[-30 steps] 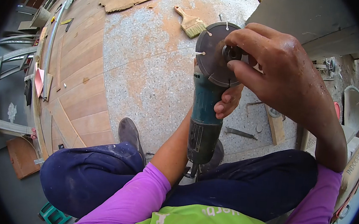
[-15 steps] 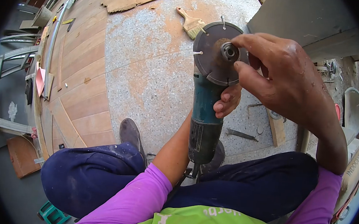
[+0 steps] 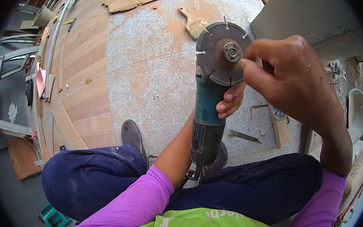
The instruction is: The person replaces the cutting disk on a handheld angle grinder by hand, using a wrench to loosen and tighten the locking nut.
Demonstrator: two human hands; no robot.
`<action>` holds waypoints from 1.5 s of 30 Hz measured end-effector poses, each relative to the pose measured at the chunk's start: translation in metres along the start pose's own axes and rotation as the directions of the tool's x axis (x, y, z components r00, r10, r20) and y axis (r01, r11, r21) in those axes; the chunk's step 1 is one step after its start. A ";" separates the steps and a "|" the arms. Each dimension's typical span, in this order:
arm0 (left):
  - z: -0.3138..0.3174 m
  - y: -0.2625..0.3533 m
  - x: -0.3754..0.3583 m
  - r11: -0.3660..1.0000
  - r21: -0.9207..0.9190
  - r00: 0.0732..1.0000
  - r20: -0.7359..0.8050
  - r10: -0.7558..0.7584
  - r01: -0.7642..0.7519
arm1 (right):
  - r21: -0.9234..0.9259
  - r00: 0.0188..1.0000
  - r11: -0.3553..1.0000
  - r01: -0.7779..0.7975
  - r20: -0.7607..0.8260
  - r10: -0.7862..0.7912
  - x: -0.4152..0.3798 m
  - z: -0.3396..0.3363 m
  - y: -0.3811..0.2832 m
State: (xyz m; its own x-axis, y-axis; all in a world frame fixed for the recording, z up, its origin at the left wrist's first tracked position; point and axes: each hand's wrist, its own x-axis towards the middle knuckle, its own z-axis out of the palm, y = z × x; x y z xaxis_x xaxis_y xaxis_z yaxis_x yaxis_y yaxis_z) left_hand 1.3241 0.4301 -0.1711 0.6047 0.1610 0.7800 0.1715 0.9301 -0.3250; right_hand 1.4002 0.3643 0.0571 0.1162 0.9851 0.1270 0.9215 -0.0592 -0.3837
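Observation:
My left hand is wrapped round the teal and black body of an angle grinder, which stands upright between my knees with its disc end away from me. Facing me is a dark round cutting disc with slots along its rim. At its centre sits a round metal lock nut. Beside the nut, my right hand has its fingers curled, the thumb tip close to the nut's edge and the index finger smeared by motion. Part of my left hand is hidden behind the grinder.
A paintbrush lies on the dusty speckled floor past the disc. To the right are a flat metal tool, a bent hex key and a wood block. Wooden planks cover the left side, and a grey panel stands upper right.
My right thumb and index finger have come off the nut's face to its right side, uncovering it. The disc has turned slightly; my left hand and the grinder body stay put.

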 end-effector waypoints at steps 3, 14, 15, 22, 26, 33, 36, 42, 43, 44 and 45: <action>0.003 0.004 -0.003 1.000 0.009 0.999 -0.024 -0.028 0.028 | 0.028 0.999 0.999 -0.030 0.036 0.029 0.002 -0.006 0.000; 0.000 -0.001 -0.003 1.000 0.002 1.000 -0.027 0.001 -0.001 | 0.015 0.993 0.997 -0.077 0.090 0.075 0.003 -0.009 -0.002; 0.007 -0.001 -0.003 1.000 0.024 0.997 -0.076 0.010 -0.008 | 0.001 0.995 0.998 -0.059 0.079 0.059 0.003 -0.008 -0.002; 0.004 0.000 -0.004 1.000 0.030 0.998 -0.069 0.003 -0.001 | -0.030 0.997 0.999 0.035 -0.072 -0.037 0.001 0.005 0.003; -0.008 -0.001 -0.007 1.000 0.020 1.000 -0.028 0.010 -0.009 | -0.149 0.966 0.977 0.151 -0.187 -0.178 0.001 0.023 0.013; -0.002 -0.003 0.004 1.000 -0.003 1.000 -0.028 0.007 -0.007 | -0.144 0.994 0.988 0.061 -0.077 -0.073 0.005 0.009 0.013; -0.011 -0.004 0.001 1.000 0.008 1.000 0.006 0.019 -0.019 | -0.152 0.959 0.980 0.129 -0.232 -0.163 0.004 0.021 0.015; 0.019 -0.009 0.009 0.999 0.029 0.989 -0.146 0.039 -0.035 | -0.150 0.993 0.987 0.056 -0.095 -0.070 0.001 0.005 0.008; 0.020 -0.010 0.009 0.999 0.034 0.985 -0.168 0.047 -0.042 | -0.154 0.988 0.984 0.084 -0.114 -0.102 0.002 0.011 0.010; 0.020 -0.012 0.008 0.998 0.039 0.980 -0.191 0.055 -0.048 | -0.158 0.982 0.981 0.110 -0.134 -0.132 0.001 0.013 0.012; 0.014 -0.011 0.009 0.998 0.043 0.986 -0.159 0.053 -0.047 | -0.170 0.994 0.984 0.048 -0.093 -0.065 0.001 0.011 0.010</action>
State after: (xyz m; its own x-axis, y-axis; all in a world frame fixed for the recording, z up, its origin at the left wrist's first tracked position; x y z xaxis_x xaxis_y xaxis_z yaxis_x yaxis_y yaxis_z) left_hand 1.3171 0.4261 -0.1533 0.7290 0.1557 0.6666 0.1093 0.9348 -0.3379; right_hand 1.4057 0.3670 0.0431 0.0900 0.9676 0.2360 0.9756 -0.0380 -0.2161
